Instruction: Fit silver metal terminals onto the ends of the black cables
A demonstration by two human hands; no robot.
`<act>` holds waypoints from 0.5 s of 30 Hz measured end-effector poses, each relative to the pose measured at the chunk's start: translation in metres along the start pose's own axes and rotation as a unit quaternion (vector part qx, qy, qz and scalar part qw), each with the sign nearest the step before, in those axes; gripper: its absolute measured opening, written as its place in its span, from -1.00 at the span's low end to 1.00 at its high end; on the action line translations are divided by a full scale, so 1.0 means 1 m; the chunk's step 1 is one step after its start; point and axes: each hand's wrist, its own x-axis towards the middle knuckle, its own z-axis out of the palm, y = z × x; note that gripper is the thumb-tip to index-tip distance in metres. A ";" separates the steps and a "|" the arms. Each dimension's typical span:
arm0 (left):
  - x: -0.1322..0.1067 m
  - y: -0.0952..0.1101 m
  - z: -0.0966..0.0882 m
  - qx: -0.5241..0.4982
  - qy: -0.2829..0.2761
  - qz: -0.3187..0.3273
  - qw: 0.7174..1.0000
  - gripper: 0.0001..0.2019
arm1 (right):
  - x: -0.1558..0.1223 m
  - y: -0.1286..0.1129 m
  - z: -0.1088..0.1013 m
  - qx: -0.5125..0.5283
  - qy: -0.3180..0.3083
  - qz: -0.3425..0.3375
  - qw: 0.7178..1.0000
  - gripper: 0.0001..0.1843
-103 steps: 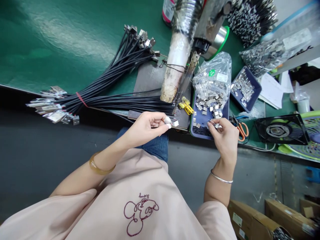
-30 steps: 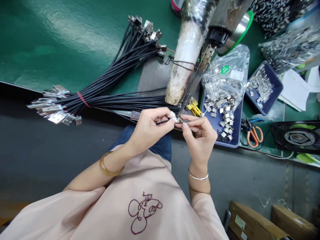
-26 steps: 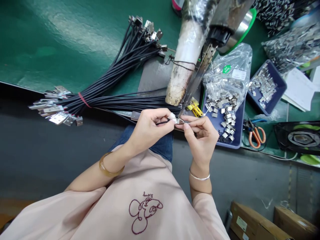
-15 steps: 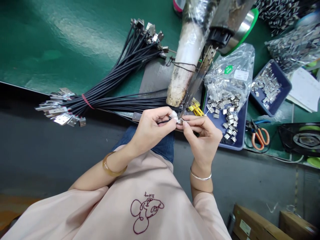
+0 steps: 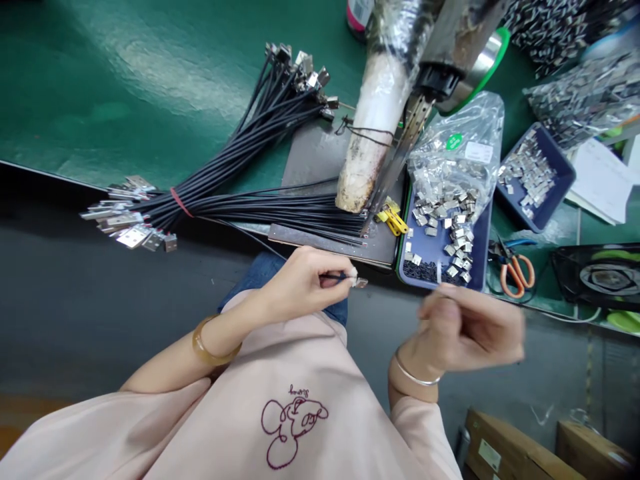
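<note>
My left hand is closed in a pinch around the end of a black cable, just in front of the bench edge. A small metal connector pokes out past its fingertips, next to a bit of white wrapping at the finger. My right hand is off to the right, below the blue tray, and smeared by motion. Its fingers look curled, but whether they hold anything cannot be made out. Small metal connector shells lie in that tray, partly under a clear plastic bag.
A bundle of black cables with metal plugs is tied by a red band. A soldering iron and a whitish tube hang over a metal plate. Orange-handled pliers, a yellow clip and a smaller tray sit rightward.
My hands have parted. The left has drawn down from under the iron tip, keeping the cable, while the right has swung right and down toward the tray's front edge.
</note>
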 end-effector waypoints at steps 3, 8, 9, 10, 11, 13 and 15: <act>-0.009 -0.006 -0.003 -0.011 0.022 0.010 1.000 -0.93 | 0.008 0.013 -0.015 -0.062 0.019 0.052 0.997 -0.81; 0.001 -0.016 -0.013 0.133 0.172 0.120 0.969 -0.88 | 0.041 0.067 -0.015 -0.248 -0.122 0.056 0.959 -0.83; 0.007 -0.018 -0.015 0.195 0.172 0.132 0.957 -0.87 | 0.049 0.077 -0.013 -0.272 -0.133 0.047 0.952 -0.85; 0.013 -0.021 -0.016 0.248 0.163 0.140 0.945 -0.85 | 0.055 0.085 -0.010 -0.282 -0.150 0.037 0.947 -0.87; 0.018 -0.024 -0.016 0.291 0.151 0.140 0.934 -0.81 | 0.061 0.091 -0.008 -0.280 -0.174 0.032 0.943 -0.89; 0.025 -0.028 -0.017 0.336 0.136 0.150 0.920 -0.73 | 0.072 0.099 -0.005 -0.260 -0.218 0.037 0.940 -0.91; 0.026 -0.029 -0.020 0.318 0.134 0.173 0.923 -0.72 | 0.080 0.101 -0.006 -0.236 -0.265 0.051 0.934 -0.88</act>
